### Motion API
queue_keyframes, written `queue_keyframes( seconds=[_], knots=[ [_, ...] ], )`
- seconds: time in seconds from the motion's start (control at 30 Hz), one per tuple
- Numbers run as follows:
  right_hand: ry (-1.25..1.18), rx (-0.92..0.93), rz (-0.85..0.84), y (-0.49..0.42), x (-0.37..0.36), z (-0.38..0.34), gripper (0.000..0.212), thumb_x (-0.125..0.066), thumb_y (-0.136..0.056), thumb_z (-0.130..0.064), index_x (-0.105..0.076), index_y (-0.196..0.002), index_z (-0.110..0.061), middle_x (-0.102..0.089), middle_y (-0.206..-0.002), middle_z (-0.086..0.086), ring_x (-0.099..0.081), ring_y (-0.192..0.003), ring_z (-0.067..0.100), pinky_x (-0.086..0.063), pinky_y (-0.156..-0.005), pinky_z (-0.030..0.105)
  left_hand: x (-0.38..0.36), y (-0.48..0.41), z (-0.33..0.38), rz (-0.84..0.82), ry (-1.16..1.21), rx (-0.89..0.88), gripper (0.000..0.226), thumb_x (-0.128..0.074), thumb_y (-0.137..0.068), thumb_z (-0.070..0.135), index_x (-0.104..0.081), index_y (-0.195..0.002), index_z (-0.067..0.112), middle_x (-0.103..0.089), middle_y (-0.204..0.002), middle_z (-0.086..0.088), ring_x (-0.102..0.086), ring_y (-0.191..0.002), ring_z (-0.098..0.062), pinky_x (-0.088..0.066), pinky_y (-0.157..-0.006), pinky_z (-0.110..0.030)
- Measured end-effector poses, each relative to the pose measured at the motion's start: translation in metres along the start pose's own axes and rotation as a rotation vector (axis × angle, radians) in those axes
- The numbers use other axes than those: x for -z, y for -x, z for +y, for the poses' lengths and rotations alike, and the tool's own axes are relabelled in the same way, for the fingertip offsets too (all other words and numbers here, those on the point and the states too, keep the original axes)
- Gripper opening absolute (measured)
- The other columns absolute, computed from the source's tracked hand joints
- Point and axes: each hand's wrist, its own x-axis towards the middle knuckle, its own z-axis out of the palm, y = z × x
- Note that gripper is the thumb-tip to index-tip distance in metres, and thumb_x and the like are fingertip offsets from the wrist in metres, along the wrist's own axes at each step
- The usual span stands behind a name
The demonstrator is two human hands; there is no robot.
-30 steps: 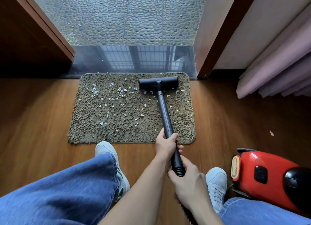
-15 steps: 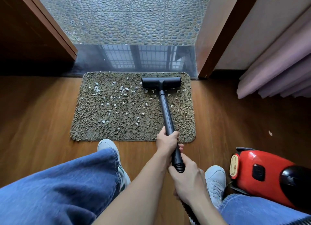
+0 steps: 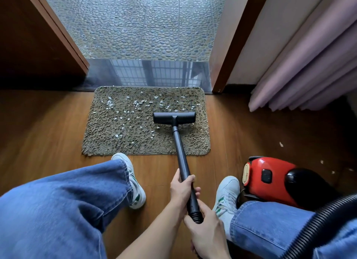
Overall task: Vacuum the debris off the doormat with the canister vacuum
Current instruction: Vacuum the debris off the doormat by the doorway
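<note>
Left hand point(image 3: 181, 189) and right hand point(image 3: 206, 229) both grip the black tubular wand point(image 3: 180, 152), whose flat black nozzle point(image 3: 174, 118) sits on the shaggy brown doormat point(image 3: 108, 142) mid-frame; best held flat, with overlapping strokes leftward over the white scraps point(image 3: 123, 111)

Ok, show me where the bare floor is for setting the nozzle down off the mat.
Left of the doormat, wood floor runs bare to the dark wall. Right, a strip reaches the curtain. Crowded near: shoes, canister vacuum, hose.

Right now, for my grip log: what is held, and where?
The vacuum wand: left hand grips its tube, right hand its ribbed end by the hose.
</note>
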Motion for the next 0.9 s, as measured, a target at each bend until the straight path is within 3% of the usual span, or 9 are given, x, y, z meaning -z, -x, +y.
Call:
queue_keyframes(
  seconds=[0.07,0.23,0.37,0.47,0.53,0.6,0.7,0.8,0.9],
  knots=[
    [0.012,-0.005,0.002,0.011,0.002,0.003,0.042,-0.056,-0.067,-0.062,-0.056,-0.109,-0.066,-0.073,-0.075,-0.003,-0.071,-0.065,0.028,-0.063,-0.07,0.04,0.002,0.01,-0.007,-0.008,0.01,0.015,0.071,-0.061,-0.093,0.001,-0.034,-0.153,0.026,-0.059,-0.09,-0.016,-0.058,-0.047,-0.019,-0.047,-0.044,-0.027],
    [0.059,0.005,-0.015,0.031,0.003,0.005,0.044,-0.053,-0.066,-0.058,-0.059,-0.109,-0.051,-0.071,-0.072,0.002,-0.071,-0.065,0.029,-0.062,-0.069,0.038,0.006,0.032,-0.009,-0.012,-0.009,0.044,0.064,-0.054,-0.094,0.0,-0.037,-0.15,0.023,-0.057,-0.08,-0.01,-0.06,-0.05,-0.017,-0.045,-0.043,-0.025],
    [0.049,0.006,-0.008,0.036,0.001,0.005,0.043,-0.054,-0.068,-0.058,-0.058,-0.111,-0.056,-0.072,-0.072,0.002,-0.071,-0.063,0.028,-0.063,-0.066,0.039,0.01,0.039,-0.007,-0.027,-0.059,0.034,0.072,-0.055,-0.092,0.0,-0.03,-0.156,0.021,-0.06,-0.085,-0.012,-0.061,-0.051,-0.02,-0.048,-0.045,-0.027],
    [0.055,0.007,-0.013,0.032,-0.002,0.008,0.048,-0.05,-0.064,-0.059,-0.054,-0.112,-0.067,-0.071,-0.072,-0.001,-0.071,-0.062,0.024,-0.062,-0.068,0.038,0.017,0.034,-0.009,-0.001,-0.317,-0.045,0.072,-0.059,-0.089,0.013,-0.031,-0.155,0.022,-0.067,-0.101,-0.007,-0.073,-0.06,-0.023,-0.062,-0.064,-0.039],
    [0.068,0.0,-0.026,0.027,-0.004,0.011,0.057,-0.052,-0.067,-0.056,-0.052,-0.123,-0.065,-0.069,-0.072,0.0,-0.071,-0.064,0.022,-0.062,-0.069,0.037,0.022,0.028,-0.014,0.027,-0.513,-0.112,0.071,-0.06,-0.078,0.034,-0.041,-0.145,0.022,-0.069,-0.1,-0.002,-0.076,-0.068,-0.021,-0.063,-0.078,-0.044],
    [0.091,-0.009,-0.037,0.022,-0.005,0.013,0.061,-0.059,-0.077,-0.048,-0.049,-0.137,-0.059,-0.068,-0.075,0.0,-0.07,-0.074,0.018,-0.059,-0.073,0.031,0.025,0.021,-0.017,0.052,-0.595,-0.143,0.086,-0.056,-0.064,0.05,-0.042,-0.146,0.027,-0.07,-0.096,0.004,-0.076,-0.078,-0.021,-0.061,-0.083,-0.044],
    [0.081,-0.02,-0.035,0.012,-0.007,0.013,0.069,-0.062,-0.082,-0.045,-0.041,-0.146,-0.061,-0.07,-0.081,-0.001,-0.067,-0.079,0.011,-0.052,-0.072,0.021,0.022,0.02,-0.01,0.053,-0.54,-0.135,0.083,-0.063,-0.079,0.036,-0.032,-0.155,0.028,-0.064,-0.101,0.011,-0.076,-0.073,-0.014,-0.06,-0.085,-0.036],
    [0.083,-0.024,-0.031,0.001,-0.011,0.015,0.069,-0.062,-0.08,-0.046,-0.041,-0.143,-0.063,-0.069,-0.078,0.0,-0.068,-0.074,0.014,-0.056,-0.072,0.025,0.019,0.015,-0.006,0.039,-0.477,-0.142,0.075,-0.063,-0.089,0.017,-0.031,-0.156,0.025,-0.062,-0.097,0.014,-0.075,-0.063,-0.01,-0.058,-0.069,-0.021],
    [0.087,-0.032,-0.02,-0.01,-0.015,0.017,0.072,-0.065,-0.081,-0.045,-0.038,-0.145,-0.064,-0.07,-0.079,0.001,-0.068,-0.074,0.01,-0.053,-0.069,0.018,0.019,0.01,-0.004,0.029,-0.418,-0.154,0.075,-0.063,-0.089,0.011,-0.032,-0.156,0.025,-0.064,-0.096,0.012,-0.076,-0.065,-0.015,-0.058,-0.066,-0.021]
  ],
)
